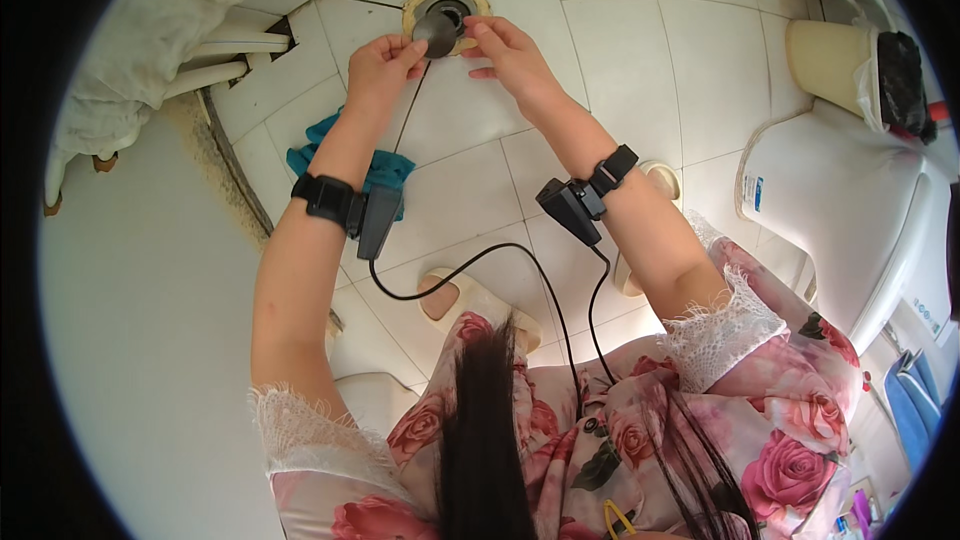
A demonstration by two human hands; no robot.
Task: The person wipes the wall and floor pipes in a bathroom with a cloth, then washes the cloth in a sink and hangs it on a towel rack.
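Note:
At the far end of the tiled floor is a round floor drain (455, 6), dark inside, with a yellowish ring around it. My left hand (384, 68) is closed on the edge of a round grey metal drain cover (436, 33), tilted over the near left part of the drain. My right hand (508, 55) is at the drain's right rim with its fingers apart and seems to hold nothing; whether its fingertips touch the rim I cannot tell. A crumpled teal cloth (388, 172) lies on the tiles beneath my left forearm.
White pipes (215, 60) run along the left by a hanging pale cloth (130, 60). At right stand a white toilet (830, 190) and a cream bin (835, 60) with a black bag. A black cable (480, 255) loops between my wrist devices.

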